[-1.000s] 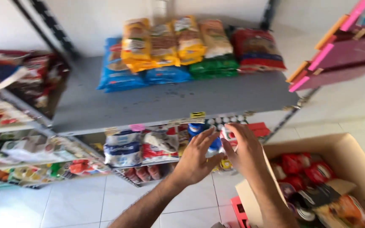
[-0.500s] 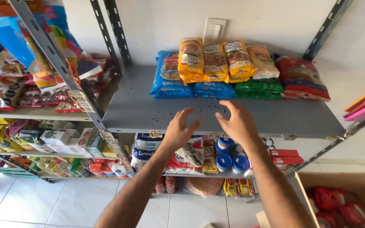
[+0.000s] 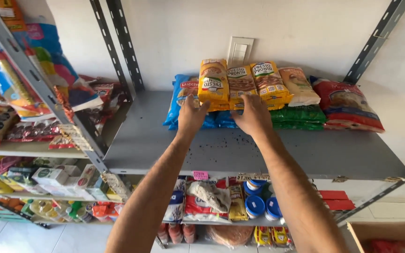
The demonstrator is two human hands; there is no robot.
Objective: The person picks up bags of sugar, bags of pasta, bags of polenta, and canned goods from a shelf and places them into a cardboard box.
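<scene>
Both our arms reach forward over the grey metal shelf (image 3: 240,150), and what matters here is that the yellow packets (image 3: 240,84) lie straight ahead of the hands, at fingertip reach. We count 3 of them side by side, each with its long axis running away from us toward the wall, leaning on the packs under them.

Our left hand (image 3: 191,115) has its fingers spread and partly curled against the near end of the leftmost yellow packet (image 3: 213,82); we cannot tell whether it truly grips it or only touches. Our right hand (image 3: 254,115) lies open, palm down, fingers over the lower edge of the middle yellow packet (image 3: 241,85). Both hands are about equally near.

Under the left hand's fingertips and to its left sit blue packs (image 3: 180,100). To the right of the right hand lie green packs (image 3: 301,116), with a pale beige packet (image 3: 298,86) on top, and further right a red bag (image 3: 348,105). Beyond the fingertips, on the wall, is a white switch plate (image 3: 240,50). Below the wrists, a small pink tag (image 3: 200,175) is stuck on the shelf's front edge, and blue-lidded tubs (image 3: 255,205) stand beneath it.
</scene>
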